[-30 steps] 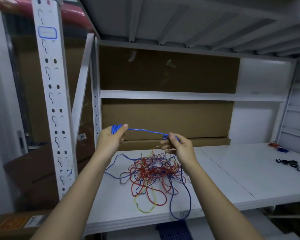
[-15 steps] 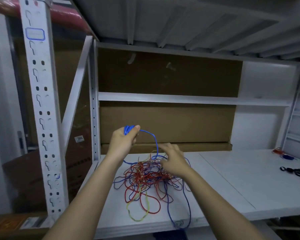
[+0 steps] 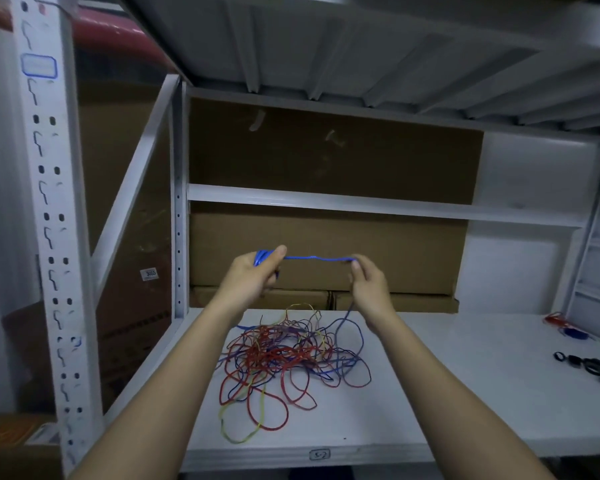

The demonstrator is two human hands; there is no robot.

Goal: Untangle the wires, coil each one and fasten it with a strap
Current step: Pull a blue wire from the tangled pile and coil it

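Far left: a perforated white upright (image 3: pixel 45 216) of the racking, cardboard behind it. Next, the left hand (image 3: pixel 253 275), raised above the shelf, fingers curled round a small bundle of blue loops (image 3: pixel 262 258), thumb pressed on top. From there, a short run of blue wire (image 3: pixel 317 258) stretched nearly level across to the right hand (image 3: pixel 369 284), pinched at its fingertips (image 3: pixel 355 263); below that pinch, the same wire hanging slack down into the heap. Beneath and between both forearms, on the white shelf (image 3: pixel 447 393): the tangle of wires (image 3: pixel 291 355), red, blue and yellow strands crossing one another, loose loops spilling toward the front edge. Farther right, well apart from the heap: a few black straps (image 3: pixel 584 365) lying on the shelf, and beyond them what look like finished red and blue coils (image 3: pixel 565 325), too small to make out fully. Judging by the droop: thin, light, limp wire, springy enough to open out of a coil if released, smooth-jacketed and likely to slide through a loose pinch. Best held at the gathered loops with a full curl of the fingers, with a light fingertip pinch on the free run so it can feed through. Risk in hard pulling: tightening knots in the heap or dragging the whole light mass off the shelf.
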